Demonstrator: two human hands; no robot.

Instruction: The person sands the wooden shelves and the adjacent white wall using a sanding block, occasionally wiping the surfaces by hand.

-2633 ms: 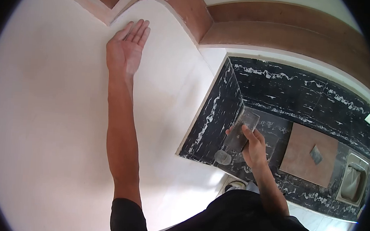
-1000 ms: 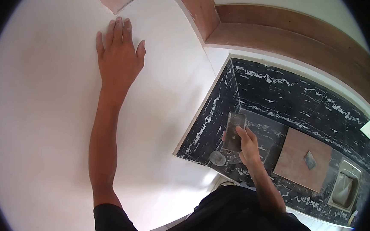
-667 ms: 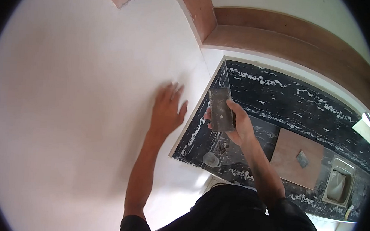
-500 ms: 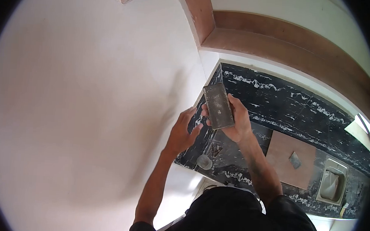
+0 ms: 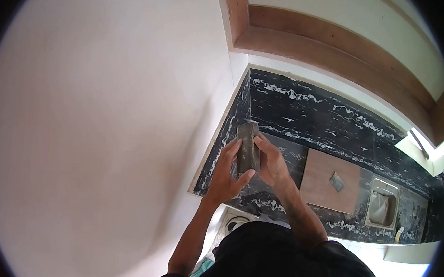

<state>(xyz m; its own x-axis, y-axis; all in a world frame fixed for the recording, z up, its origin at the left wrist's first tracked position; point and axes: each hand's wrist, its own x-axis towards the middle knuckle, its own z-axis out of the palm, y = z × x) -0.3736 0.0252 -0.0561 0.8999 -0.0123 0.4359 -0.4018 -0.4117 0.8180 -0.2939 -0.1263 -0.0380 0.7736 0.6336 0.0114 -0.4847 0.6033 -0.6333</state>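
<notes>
A dusty grey-brown rectangular sanding block (image 5: 247, 153) is held between both hands above the black counter, in front of the corner. My left hand (image 5: 226, 176) grips its left side, fingers along the edge and thumb near the lower end. On the other side, my right hand (image 5: 273, 161) holds the block's right edge with the thumb at the upper right; its other fingers are mostly hidden behind. The block stands tilted, so a long face and part of its side show.
A smooth pale wall (image 5: 104, 130) rises close on the left. On the black, white-veined counter (image 5: 293, 156) lies a brown board (image 5: 315, 171) with a small grey diamond-shaped piece (image 5: 337, 182). Farther right are a metal sink (image 5: 367, 215) and a small brush (image 5: 399, 234). Brown shelving (image 5: 311, 44) runs overhead.
My left hand has closed on the block, which only my right hand held before. The block has turned more upright and come lower. The view has shifted a little to the right.
</notes>
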